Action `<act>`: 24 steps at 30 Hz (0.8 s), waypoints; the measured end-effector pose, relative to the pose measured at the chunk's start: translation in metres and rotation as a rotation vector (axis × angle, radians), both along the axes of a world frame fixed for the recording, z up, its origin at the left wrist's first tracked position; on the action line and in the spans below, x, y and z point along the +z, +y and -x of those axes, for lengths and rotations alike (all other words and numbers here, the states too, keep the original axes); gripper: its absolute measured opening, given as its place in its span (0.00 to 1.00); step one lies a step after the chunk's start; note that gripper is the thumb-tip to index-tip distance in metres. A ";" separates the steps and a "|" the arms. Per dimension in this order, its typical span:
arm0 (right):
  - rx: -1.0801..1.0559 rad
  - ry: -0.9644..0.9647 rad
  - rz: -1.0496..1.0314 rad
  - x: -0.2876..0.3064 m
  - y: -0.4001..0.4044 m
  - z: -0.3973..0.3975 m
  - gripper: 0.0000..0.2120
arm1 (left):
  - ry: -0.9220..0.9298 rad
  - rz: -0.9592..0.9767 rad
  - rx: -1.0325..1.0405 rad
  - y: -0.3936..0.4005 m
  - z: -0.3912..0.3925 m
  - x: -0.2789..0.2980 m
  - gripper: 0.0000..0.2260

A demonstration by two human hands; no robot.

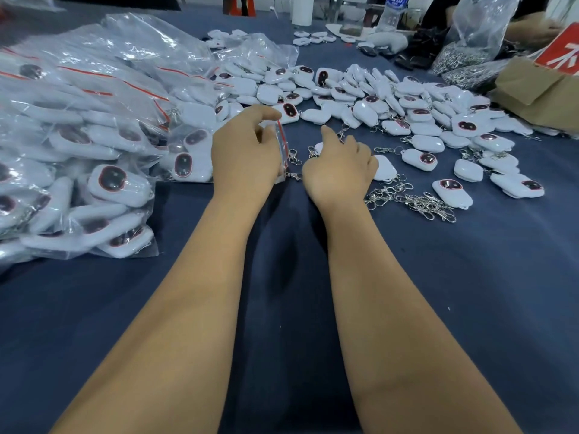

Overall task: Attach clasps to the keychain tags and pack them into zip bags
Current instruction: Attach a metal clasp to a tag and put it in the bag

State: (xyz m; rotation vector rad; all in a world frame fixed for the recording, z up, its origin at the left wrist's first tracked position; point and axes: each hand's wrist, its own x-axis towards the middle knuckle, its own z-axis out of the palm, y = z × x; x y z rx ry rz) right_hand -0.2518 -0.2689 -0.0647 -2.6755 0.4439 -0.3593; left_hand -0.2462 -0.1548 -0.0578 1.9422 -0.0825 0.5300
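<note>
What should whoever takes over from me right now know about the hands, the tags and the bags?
Left hand: grips a small clear zip bag with a red seal strip, a metal clasp poking out at its bottom.
Right hand: fingers curled over the blue cloth by a white plastic keychain tag; what it holds is hidden.
Done: heap of filled clear zip bags on the left.
Left: spread of loose white tags ahead and to the right, pile of loose silver clasps beside the right hand, all still to be clasped and bagged.
</note>
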 end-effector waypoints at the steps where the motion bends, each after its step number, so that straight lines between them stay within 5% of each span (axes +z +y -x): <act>1: 0.003 0.009 0.026 0.000 0.000 -0.001 0.26 | 0.014 0.016 -0.015 -0.001 -0.001 -0.001 0.13; 8: 0.020 -0.042 0.170 -0.001 0.001 -0.001 0.19 | 0.092 -0.006 -0.015 -0.002 -0.002 -0.002 0.15; 12: 0.059 -0.070 0.033 0.000 0.004 -0.001 0.15 | 0.079 -0.098 0.045 -0.001 0.000 -0.002 0.15; 17: 0.094 -0.103 0.068 0.001 0.002 -0.001 0.20 | 0.099 -0.095 0.040 -0.002 0.000 -0.002 0.15; 19: 0.134 -0.168 -0.054 0.003 0.002 -0.002 0.22 | 0.104 -0.070 0.006 -0.002 -0.001 -0.002 0.15; 24: 0.194 -0.369 -0.591 0.009 0.009 0.003 0.10 | 0.086 -0.061 -0.017 -0.002 0.000 -0.003 0.12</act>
